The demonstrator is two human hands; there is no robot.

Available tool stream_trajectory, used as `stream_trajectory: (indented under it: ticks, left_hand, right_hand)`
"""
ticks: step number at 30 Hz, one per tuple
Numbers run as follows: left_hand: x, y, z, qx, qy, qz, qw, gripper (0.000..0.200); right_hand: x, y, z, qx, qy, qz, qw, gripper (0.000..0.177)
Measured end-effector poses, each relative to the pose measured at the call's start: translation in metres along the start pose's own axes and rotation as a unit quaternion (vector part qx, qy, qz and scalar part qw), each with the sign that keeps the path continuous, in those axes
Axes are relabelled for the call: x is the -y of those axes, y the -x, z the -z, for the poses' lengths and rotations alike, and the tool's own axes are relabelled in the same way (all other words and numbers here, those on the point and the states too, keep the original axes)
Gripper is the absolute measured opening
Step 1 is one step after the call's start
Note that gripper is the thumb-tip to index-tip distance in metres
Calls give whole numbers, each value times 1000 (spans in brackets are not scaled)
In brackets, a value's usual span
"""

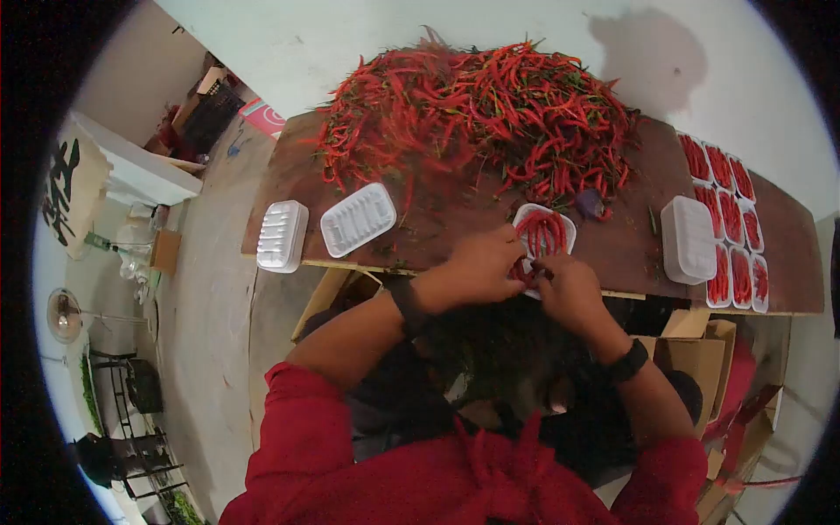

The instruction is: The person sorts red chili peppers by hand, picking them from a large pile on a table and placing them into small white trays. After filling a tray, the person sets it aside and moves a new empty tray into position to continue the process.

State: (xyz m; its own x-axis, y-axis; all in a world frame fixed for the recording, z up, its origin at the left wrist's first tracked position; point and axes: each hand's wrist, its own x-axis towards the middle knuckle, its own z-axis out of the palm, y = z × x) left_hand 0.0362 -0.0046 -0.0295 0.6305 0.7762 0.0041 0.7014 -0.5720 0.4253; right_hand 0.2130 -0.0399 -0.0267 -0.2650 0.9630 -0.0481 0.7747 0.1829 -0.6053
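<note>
A small white tray sits at the table's near edge in front of me, with long red chilli peppers lying lengthwise in it. My left hand is at the tray's near left corner, its fingers closed around a few chillies. Close by on the right, my right hand is bent inward with thumb and fingers pinched at the ends of those same chillies. The fingers partly cover the tray's near end. Behind the tray rises a large heap of red chillies with green stems.
White trays and another white tray lie on the left of the brown table. A tray stack stands right, beside rows of chilli-filled trays. A dark purple lump touches the heap's edge. Cardboard boxes stand below.
</note>
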Motion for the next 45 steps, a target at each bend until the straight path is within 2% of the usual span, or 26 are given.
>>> stream_trajectory:
  ticks: [3, 10, 12, 13, 15, 16, 18, 19, 21, 24, 25, 27, 29, 31, 33, 34, 36, 37, 39, 40, 42, 43, 45]
  left_hand:
    - [-1, 2, -1, -22, -11, 1, 1000, 35]
    - [18, -2, 3, -19, -7, -13, 1000, 26]
    - [36, -7, 12, -65, -43, 54, 996, 24]
    - [45, -8, 15, -66, -43, 53, 996, 24]
    - [63, -6, 19, -122, -92, 103, 983, 27]
    - [75, -7, 18, -123, -92, 103, 983, 27]
    - [90, -9, 17, -204, -140, 37, 968, 30]
    - [92, -12, 18, -204, -140, 37, 968, 30]
    - [95, -17, 19, -242, -219, 48, 944, 34]
    - [104, -24, 14, -261, -207, 28, 943, 32]
    - [103, -25, 15, -262, -206, 28, 943, 32]
    - [99, -28, 18, -118, -197, 76, 970, 28]
    - [90, -29, 22, -99, -211, 94, 968, 26]
    - [83, -26, 28, -77, -226, 112, 965, 24]
    - [83, -13, 37, -153, -195, 55, 967, 22]
    - [83, -7, 39, -152, -195, 54, 967, 22]
    - [79, 4, 44, -298, -81, 20, 951, 21]
    - [76, 10, 48, -299, -82, 20, 951, 21]
    - [68, 22, 56, -268, 1, 105, 958, 21]
    - [67, 26, 56, -270, 0, 106, 957, 21]
    - [62, 33, 58, -249, 105, 133, 953, 22]
    - [57, 36, 59, -251, 106, 133, 953, 22]
    - [43, 42, 61, -190, 163, 123, 960, 23]
  right_hand:
    - [-6, -1, -4, 12, 21, 9, 1000, 21]
    - [-9, 2, -4, -35, -12, 49, 998, 23]
    - [-10, 2, -3, -48, -20, 53, 997, 23]
    - [-10, 3, -1, -57, -28, 51, 997, 24]
    - [-10, 2, 1, -67, -37, 50, 996, 24]
    - [-11, 1, 2, -69, -32, 52, 996, 24]
    - [-13, 0, 1, -71, -27, 53, 996, 24]
    - [-13, 0, 1, -72, -29, 52, 996, 24]
    - [-14, 1, 1, -72, -31, 50, 996, 24]
    - [-10, 2, 3, -59, -43, 44, 996, 24]
    - [-7, 3, 5, -52, -42, 28, 997, 24]
    - [-3, 5, 10, -45, -40, 12, 998, 25]
    - [-1, 6, 15, -12, -57, -1, 998, 26]
    - [-5, 6, 10, -29, -57, 14, 998, 26]
    - [-3, 6, 9, -45, -58, 30, 997, 26]
    - [3, 5, 12, -23, -45, 32, 998, 26]
    - [9, 2, 11, -1, -33, 35, 999, 25]
    - [12, 2, 9, -1, -53, 39, 998, 25]
    - [14, 0, 4, 1, -73, 46, 996, 25]
    - [15, -2, 0, -8, -74, 61, 995, 25]
    - [18, -6, -5, -17, -73, 77, 994, 25]
    - [21, -7, -7, -27, -84, 73, 993, 26]
    - [28, -9, -11, -37, -94, 69, 992, 27]
